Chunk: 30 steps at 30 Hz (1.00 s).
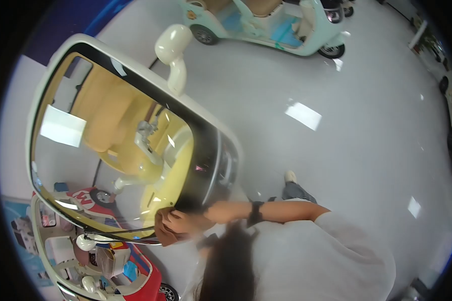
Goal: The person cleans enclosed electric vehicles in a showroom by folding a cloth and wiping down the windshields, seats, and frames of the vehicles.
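Note:
My right hand (185,223) is closed around a bunched brown cloth (165,233) and presses it against the lower edge of a windshield (143,203). The windshield belongs to a small cream vehicle (206,113) with a glossy black front panel (204,168). A dark band (255,213) circles my right wrist. Long dark hair (229,266) hangs over my white shirt (316,258) and blocks part of the view. My left hand cannot be made out behind it.
A rounded mirror (173,44) juts from the vehicle's side. A pale green three-wheeler (306,42) is parked at the top. A red and white vehicle (148,273) stands close at the lower left. More vehicles line the right edge, and the grey floor (366,130) reflects light.

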### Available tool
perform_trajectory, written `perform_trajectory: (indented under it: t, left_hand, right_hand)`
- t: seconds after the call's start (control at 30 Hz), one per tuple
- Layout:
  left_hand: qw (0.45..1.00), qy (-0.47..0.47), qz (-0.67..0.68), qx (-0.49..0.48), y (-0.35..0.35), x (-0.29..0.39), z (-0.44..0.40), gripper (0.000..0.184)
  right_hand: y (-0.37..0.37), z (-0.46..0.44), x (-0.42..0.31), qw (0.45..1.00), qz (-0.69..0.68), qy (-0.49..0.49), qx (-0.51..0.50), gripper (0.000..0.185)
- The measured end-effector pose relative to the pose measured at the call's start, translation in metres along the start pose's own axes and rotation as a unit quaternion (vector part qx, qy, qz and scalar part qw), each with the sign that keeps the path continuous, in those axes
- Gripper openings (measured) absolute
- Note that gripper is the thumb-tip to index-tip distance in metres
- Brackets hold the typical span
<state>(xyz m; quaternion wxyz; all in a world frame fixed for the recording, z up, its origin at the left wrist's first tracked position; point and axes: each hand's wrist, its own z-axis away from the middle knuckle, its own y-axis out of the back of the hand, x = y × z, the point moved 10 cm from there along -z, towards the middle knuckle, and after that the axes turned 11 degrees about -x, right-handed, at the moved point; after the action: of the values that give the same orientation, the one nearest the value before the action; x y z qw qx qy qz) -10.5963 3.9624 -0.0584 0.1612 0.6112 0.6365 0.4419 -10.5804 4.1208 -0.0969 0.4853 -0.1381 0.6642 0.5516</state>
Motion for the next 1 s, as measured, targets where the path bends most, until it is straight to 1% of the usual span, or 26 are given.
perform_trajectory:
  t: [0.03,0.07,0.1,0.17,0.2,0.3,0.33,0.4,0.43,0.47,0.57,0.6,0.63,0.67,0.73,0.77,0.8,0.83,0.87,0.9,0.93,0.97,1.0]
  left_hand:
    - [0.999,0.040,0.012,0.005,0.001,0.008,0.001,0.033]
    - [0.996,0.084,0.027,-0.012,-0.001,0.014,0.000,0.036]
    - [0.994,0.100,0.032,-0.010,-0.003,0.027,-0.003,0.036]
    - [0.989,0.141,0.041,-0.012,-0.004,0.040,0.004,0.038]
    - [0.995,0.095,0.005,0.002,-0.018,0.031,0.011,0.039]
    - [0.990,0.114,0.022,-0.081,-0.035,0.044,0.026,0.039]
    - [0.985,0.075,-0.056,-0.143,-0.048,0.045,0.032,0.038]
    - [0.986,0.022,-0.054,-0.159,-0.049,0.058,0.054,0.036]
    - [0.984,-0.005,-0.054,-0.167,-0.051,0.068,0.061,0.036]
    - [0.983,0.036,0.047,-0.172,-0.060,0.050,0.063,0.028]
    - [0.979,0.116,0.028,-0.164,-0.038,0.080,0.050,0.021]
    - [0.986,0.087,0.029,-0.137,-0.026,0.100,0.036,0.016]
    - [0.989,0.073,0.042,-0.124,-0.029,0.109,0.021,0.016]
    - [0.990,0.060,0.052,-0.115,-0.029,0.113,0.005,0.016]
    - [0.995,0.025,0.047,-0.084,-0.024,0.126,-0.036,0.015]
    - [0.997,0.007,0.034,-0.068,-0.020,0.136,-0.055,0.014]
    - [0.995,0.014,0.063,-0.078,-0.010,0.149,-0.073,0.014]
    - [0.992,0.020,0.097,-0.080,-0.004,0.163,-0.099,0.015]
    - [0.992,-0.020,0.117,-0.046,-0.001,0.175,-0.122,0.015]
    - [0.989,-0.056,0.134,-0.015,0.004,0.185,-0.136,0.016]
    - [0.989,-0.073,0.126,0.011,0.012,0.199,-0.150,0.017]
    - [0.988,-0.091,0.118,0.039,0.020,0.212,-0.164,0.018]
    - [0.987,-0.097,0.121,0.038,0.020,0.219,-0.174,0.020]
  right_hand:
    - [0.010,0.008,0.012,1.000,-0.004,-0.026,-0.007,0.016]
    - [0.020,0.016,0.016,0.999,-0.008,-0.032,-0.014,0.017]
    - [0.034,0.029,0.024,0.999,-0.008,-0.039,-0.026,0.018]
    - [0.047,0.045,0.041,0.999,0.004,-0.026,-0.028,0.022]
    - [0.052,0.051,0.050,0.999,0.013,-0.022,-0.027,0.020]
    - [0.063,0.069,0.095,1.000,0.014,-0.015,0.014,0.021]
    - [0.080,0.083,0.103,0.998,-0.029,-0.046,-0.018,0.022]
    - [0.098,0.104,0.134,0.995,-0.040,0.004,0.096,0.024]
    - [0.105,0.113,0.153,0.995,-0.045,-0.033,0.085,0.024]
    - [0.112,0.121,0.173,0.993,-0.049,-0.074,0.074,0.025]
    - [0.133,0.132,0.239,0.976,-0.134,-0.094,0.144,0.022]
    - [0.159,0.132,0.240,0.968,-0.152,-0.109,0.167,0.021]
    - [0.188,0.131,0.244,0.959,-0.172,-0.126,0.188,0.020]
    - [0.215,0.125,0.241,0.947,-0.195,-0.144,0.208,0.019]
    - [0.292,0.109,0.227,0.913,-0.167,-0.086,0.363,0.018]
    - [0.332,0.102,0.210,0.895,-0.169,-0.086,0.403,0.019]
    - [0.366,0.088,0.208,0.877,-0.132,-0.010,0.462,0.020]
    - [0.407,0.082,0.175,0.878,-0.128,-0.017,0.461,0.011]
    - [0.442,0.069,0.162,0.872,-0.098,-0.004,0.479,0.014]
    - [0.477,0.065,0.127,0.859,-0.071,0.055,0.504,0.018]
    - [0.509,0.062,0.093,0.842,-0.043,0.115,0.526,0.022]
    - [0.536,0.046,0.074,0.841,-0.039,0.187,0.507,0.027]
    - [0.558,0.038,0.047,0.833,0.015,0.200,0.516,0.035]
